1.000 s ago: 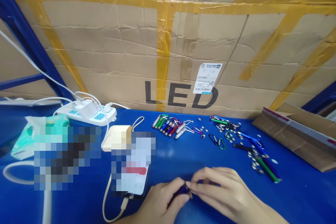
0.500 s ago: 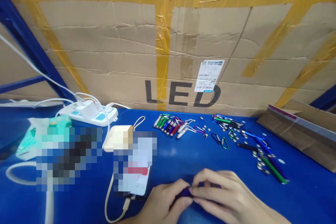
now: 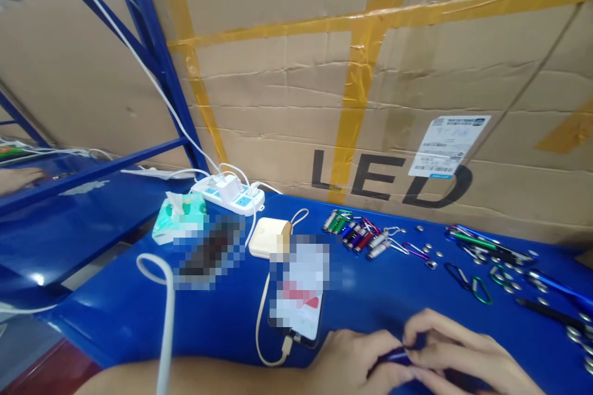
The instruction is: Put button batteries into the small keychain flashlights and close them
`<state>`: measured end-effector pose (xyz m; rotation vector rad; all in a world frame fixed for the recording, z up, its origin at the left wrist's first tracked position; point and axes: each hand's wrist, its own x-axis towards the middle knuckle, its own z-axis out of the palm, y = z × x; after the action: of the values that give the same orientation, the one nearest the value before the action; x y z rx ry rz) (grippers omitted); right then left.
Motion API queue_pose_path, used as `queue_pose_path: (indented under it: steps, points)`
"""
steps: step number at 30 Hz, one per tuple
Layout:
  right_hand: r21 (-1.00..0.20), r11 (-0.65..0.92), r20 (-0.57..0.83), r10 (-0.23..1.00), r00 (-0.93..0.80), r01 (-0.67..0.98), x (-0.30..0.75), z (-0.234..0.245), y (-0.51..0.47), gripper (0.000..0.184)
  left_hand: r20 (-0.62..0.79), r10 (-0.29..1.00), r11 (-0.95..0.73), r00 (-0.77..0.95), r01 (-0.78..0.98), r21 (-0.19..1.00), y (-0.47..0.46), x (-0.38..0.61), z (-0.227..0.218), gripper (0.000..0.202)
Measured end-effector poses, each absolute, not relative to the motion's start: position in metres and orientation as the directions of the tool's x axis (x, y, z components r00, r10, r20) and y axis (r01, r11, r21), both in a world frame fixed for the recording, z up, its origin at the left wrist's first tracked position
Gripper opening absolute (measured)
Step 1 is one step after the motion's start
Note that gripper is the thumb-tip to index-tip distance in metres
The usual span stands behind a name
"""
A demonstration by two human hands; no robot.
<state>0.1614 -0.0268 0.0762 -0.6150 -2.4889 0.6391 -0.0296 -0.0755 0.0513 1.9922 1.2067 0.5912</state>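
Both my hands meet at the bottom edge of the blue table [image 3: 139, 308]. My left hand [image 3: 359, 361] and my right hand [image 3: 456, 352] pinch a small dark blue keychain flashlight [image 3: 393, 356] between their fingertips, left on its body, right at its end. A row of small coloured flashlights [image 3: 356, 234] lies further back by the cardboard. Loose carabiner clips [image 3: 479, 287], small silver button cells [image 3: 428, 250] and more tubes [image 3: 486, 244] are scattered to the right.
A phone [image 3: 299, 302] on a cream cable lies just left of my hands, beside a white power bank [image 3: 269, 237]. A power strip [image 3: 229, 194] and tissue pack [image 3: 178, 219] sit at the back left. A big taped cardboard box marked LED [image 3: 393, 105] stands behind. Blue shelf frame [image 3: 152, 43] at left.
The view has swung left and tilted, so everything shifted right in frame. My hands stay together on the small flashlight, lower and further right than before.
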Motion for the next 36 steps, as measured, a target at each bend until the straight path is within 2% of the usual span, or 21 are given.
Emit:
queue_pose_path:
  steps: [5,10,13,16,20,23,29,32,36]
  points:
    - [-0.616,0.730,0.327,0.577,-0.748,0.294,0.151,0.086,-0.025,0.024,0.000,0.902,-0.274,0.431,0.573,0.772,-0.075,-0.028,0.052,0.030]
    - [-0.636,0.690,0.309,0.638,-0.706,0.345,0.153,0.090,-0.019,0.017,-0.047,0.919,-0.181,0.391,0.525,0.832,-0.076,-0.028,0.059,0.023]
    - [-0.532,0.665,0.366,0.738,-0.566,0.524,0.165,0.080,-0.005,0.023,-0.058,0.932,-0.116,0.357,0.449,0.886,-0.077,-0.029,0.064,0.025]
    - [-0.322,0.573,0.386,0.806,-0.448,0.754,0.185,0.059,0.015,0.034,-0.076,0.934,-0.082,0.350,0.416,0.906,-0.079,-0.030,0.067,0.025]
    - [-0.175,0.465,0.388,0.842,-0.373,0.868,0.211,0.030,0.039,0.060,-0.105,0.921,-0.058,0.375,0.398,0.916,-0.078,-0.032,0.066,0.026]
    - [-0.131,0.412,0.365,0.866,-0.342,0.902,0.221,0.020,0.045,0.064,-0.090,0.910,-0.081,0.404,0.386,0.919,-0.078,-0.033,0.065,0.026]
    - [-0.144,0.480,0.262,0.861,-0.435,0.865,0.214,0.034,0.036,0.046,-0.094,0.898,-0.089,0.430,0.385,0.919,-0.077,-0.032,0.065,0.025]
    - [-0.129,0.487,0.258,0.858,-0.445,0.864,0.211,0.041,0.033,0.040,-0.107,0.894,-0.080,0.434,0.391,0.917,-0.076,-0.030,0.063,0.026]
    - [-0.101,0.438,0.289,0.872,-0.395,0.894,0.215,0.040,0.035,0.043,-0.119,0.888,-0.069,0.444,0.385,0.920,-0.074,-0.029,0.057,0.028]
